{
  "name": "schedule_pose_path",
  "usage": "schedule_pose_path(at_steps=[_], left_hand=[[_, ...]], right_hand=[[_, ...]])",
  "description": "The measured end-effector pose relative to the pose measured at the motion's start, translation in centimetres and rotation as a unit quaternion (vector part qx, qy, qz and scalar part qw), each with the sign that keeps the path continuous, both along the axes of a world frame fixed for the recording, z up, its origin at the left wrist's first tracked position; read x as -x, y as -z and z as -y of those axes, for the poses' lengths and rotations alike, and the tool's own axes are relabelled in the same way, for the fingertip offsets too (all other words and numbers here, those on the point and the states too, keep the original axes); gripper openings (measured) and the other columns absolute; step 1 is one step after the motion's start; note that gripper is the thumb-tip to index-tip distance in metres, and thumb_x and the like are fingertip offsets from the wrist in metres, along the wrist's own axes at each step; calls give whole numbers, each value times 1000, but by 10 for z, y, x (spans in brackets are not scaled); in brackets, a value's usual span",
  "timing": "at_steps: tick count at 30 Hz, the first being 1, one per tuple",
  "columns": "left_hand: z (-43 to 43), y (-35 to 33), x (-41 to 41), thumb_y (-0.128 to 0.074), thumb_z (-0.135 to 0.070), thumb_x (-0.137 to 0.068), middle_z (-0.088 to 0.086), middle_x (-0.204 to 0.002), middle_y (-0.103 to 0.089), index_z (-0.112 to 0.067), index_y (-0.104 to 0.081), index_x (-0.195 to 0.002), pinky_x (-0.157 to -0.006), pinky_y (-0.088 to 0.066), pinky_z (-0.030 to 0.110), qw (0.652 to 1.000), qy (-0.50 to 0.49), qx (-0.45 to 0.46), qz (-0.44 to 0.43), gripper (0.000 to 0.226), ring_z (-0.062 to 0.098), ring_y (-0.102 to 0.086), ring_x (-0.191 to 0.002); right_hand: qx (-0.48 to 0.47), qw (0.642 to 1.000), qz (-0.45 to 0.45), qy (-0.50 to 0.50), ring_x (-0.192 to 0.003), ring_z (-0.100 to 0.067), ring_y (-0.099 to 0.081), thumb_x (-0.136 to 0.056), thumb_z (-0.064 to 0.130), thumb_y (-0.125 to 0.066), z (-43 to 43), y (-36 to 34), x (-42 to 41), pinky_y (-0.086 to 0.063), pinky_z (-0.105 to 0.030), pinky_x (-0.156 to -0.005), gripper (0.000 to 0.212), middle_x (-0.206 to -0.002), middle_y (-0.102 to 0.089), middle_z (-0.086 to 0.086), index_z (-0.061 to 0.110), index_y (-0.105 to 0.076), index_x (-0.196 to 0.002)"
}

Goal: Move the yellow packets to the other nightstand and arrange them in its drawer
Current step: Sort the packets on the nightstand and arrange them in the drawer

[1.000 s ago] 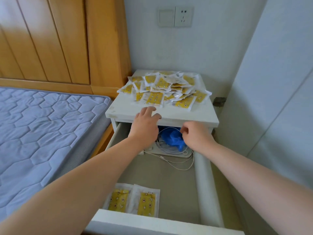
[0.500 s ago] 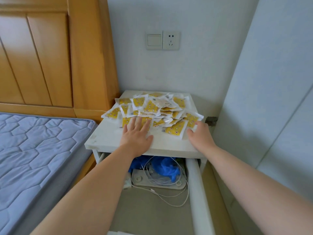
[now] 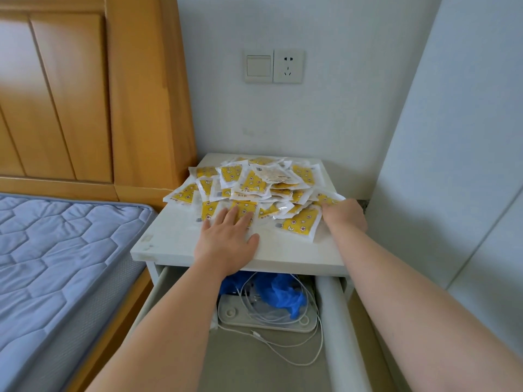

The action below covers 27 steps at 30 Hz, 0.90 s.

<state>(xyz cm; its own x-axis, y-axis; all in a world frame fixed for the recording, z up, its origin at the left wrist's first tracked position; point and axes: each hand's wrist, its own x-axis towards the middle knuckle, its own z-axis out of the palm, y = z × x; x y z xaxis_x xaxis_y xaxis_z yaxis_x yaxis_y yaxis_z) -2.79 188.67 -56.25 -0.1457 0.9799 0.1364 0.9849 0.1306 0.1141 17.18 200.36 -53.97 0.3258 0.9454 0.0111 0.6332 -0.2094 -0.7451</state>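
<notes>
A heap of several yellow packets (image 3: pixel 256 185) in clear wrappers lies on the white nightstand top (image 3: pixel 169 239). My left hand (image 3: pixel 227 239) lies flat with straight fingers, its fingertips pressing on the front packets of the heap. My right hand (image 3: pixel 343 217) is at the heap's right edge, fingers curled onto a packet there; how firmly it holds is hard to see. Below the top, the nightstand's drawer (image 3: pixel 336 312) stands pulled out toward me.
At the back of the drawer lie a crumpled blue bag (image 3: pixel 283 292), white cables (image 3: pixel 297 343) and a flat white device (image 3: pixel 235 312). A blue mattress (image 3: pixel 56 250) and wooden headboard (image 3: pixel 99 94) are on the left. A wall panel stands close on the right.
Both hands rose from the drawer opening onto the nightstand top. The left now presses the front packets; the right reached the heap's right edge. The view tilted up, hiding the drawer's front.
</notes>
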Motion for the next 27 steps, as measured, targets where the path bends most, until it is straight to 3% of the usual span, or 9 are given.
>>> schedule_pose_path(at_steps=[2,6,9,13,16,20,22,25,27], left_hand=[[2,0,0,-26,-51,-96,-4,-160,-11,-34,-16,-150,-119,-12,46,1000,6,-21,1,58,19,-7,-147],[5,-3,-1,-32,-54,-93,-6,-151,-28,-32,-29,-143,-115,-22,42,998,12,-52,17,56,20,-23,-139],[7,-4,-2,-32,-58,-92,-6,-148,-30,-30,-31,-143,-115,-22,40,998,11,-55,25,58,19,-25,-138],[9,-6,-4,-31,-58,-93,-6,-150,-28,-30,-28,-145,-115,-22,41,999,13,-47,18,59,20,-23,-139],[9,-7,-4,-30,-58,-93,-6,-152,-26,-31,-26,-147,-115,-21,42,999,18,-40,14,60,20,-22,-140],[10,-6,-4,-30,-57,-94,-6,-153,-26,-31,-26,-147,-115,-21,42,999,18,-41,14,60,20,-22,-141],[10,-4,-4,-30,-56,-94,-6,-152,-26,-31,-27,-147,-115,-21,41,999,19,-45,12,59,20,-22,-140],[9,-4,-3,-31,-56,-93,-7,-152,-27,-32,-27,-147,-115,-21,40,999,17,-51,11,59,19,-22,-140],[8,-4,-3,-31,-55,-93,-7,-153,-26,-32,-27,-147,-115,-21,41,999,17,-49,11,58,19,-22,-141]], right_hand=[[-10,999,-35,24,-83,-28,-56,-88,21,-57,1,0,-3,-41,-29,-68,25,-96,-61,-8,7,-59,-109],[-80,988,-115,65,-97,-33,-60,-84,4,-52,6,4,-7,-40,-31,-68,35,-111,-59,-11,6,-47,-119],[-142,965,-204,80,-85,-26,-58,-82,-1,-50,15,4,-9,-38,-28,-66,48,-111,-59,-5,13,-41,-127],[-214,920,-312,104,-100,-17,-56,-86,-3,-55,33,0,-14,-39,-18,-79,60,-129,-53,-1,13,-34,-140],[-242,904,-329,123,-78,-11,-54,-89,-5,-49,47,-2,-16,-35,-3,-60,45,-110,-53,1,8,-40,-131],[-239,894,-347,153,-86,-20,-52,-92,-3,-42,52,-3,-16,-38,-21,-72,24,-99,-52,0,6,-46,-114],[-248,888,-349,165,-83,-21,-51,-92,-2,-41,51,-6,-17,-37,-22,-71,15,-95,-50,-3,6,-45,-105],[-275,889,-337,142,-70,-16,-49,-91,-3,-44,50,-14,-21,-34,-11,-53,11,-83,-51,0,7,-42,-95],[-239,909,-325,101,-65,-10,-53,-87,-1,-50,51,-13,-17,-34,-9,-44,10,-80,-58,0,3,-49,-96]])
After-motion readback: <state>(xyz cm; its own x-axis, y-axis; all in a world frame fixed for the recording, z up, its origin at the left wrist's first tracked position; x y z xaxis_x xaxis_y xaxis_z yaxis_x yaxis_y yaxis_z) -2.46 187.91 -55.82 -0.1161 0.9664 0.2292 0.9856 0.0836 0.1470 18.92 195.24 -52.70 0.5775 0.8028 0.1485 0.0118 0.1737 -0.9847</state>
